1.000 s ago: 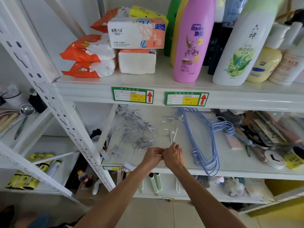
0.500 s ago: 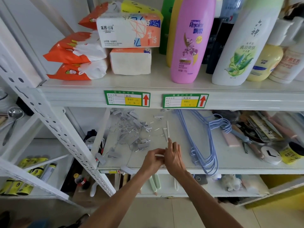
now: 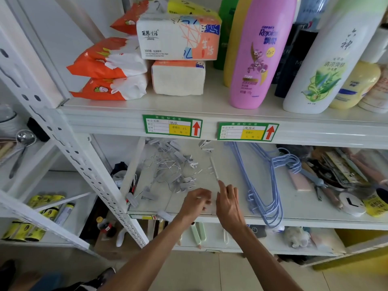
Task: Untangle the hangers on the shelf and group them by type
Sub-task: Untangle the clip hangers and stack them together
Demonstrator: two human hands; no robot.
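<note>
On the middle shelf (image 3: pixel 298 208), your right hand (image 3: pixel 228 201) is spread, fingers straight, white clip hanger (image 3: pixel 214 168) just off its 12 o'clock. Left hand (image 3: pixel 196 201) curled, blurred, grip unclear. Grey clip-hanger tangle (image 3: pixel 172 171) at its 11 o'clock; blue wire hangers (image 3: pixel 265 185) at 3 o'clock.

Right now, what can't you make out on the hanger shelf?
Head view:
- Left hand: motion-blurred; whether it pinches anything is unclear.
- Grey clip hangers: tangled and small, so uncountable; the rear ones hide behind the upper shelf edge.
- Blue wire hangers: far ends hidden by that edge.
</note>
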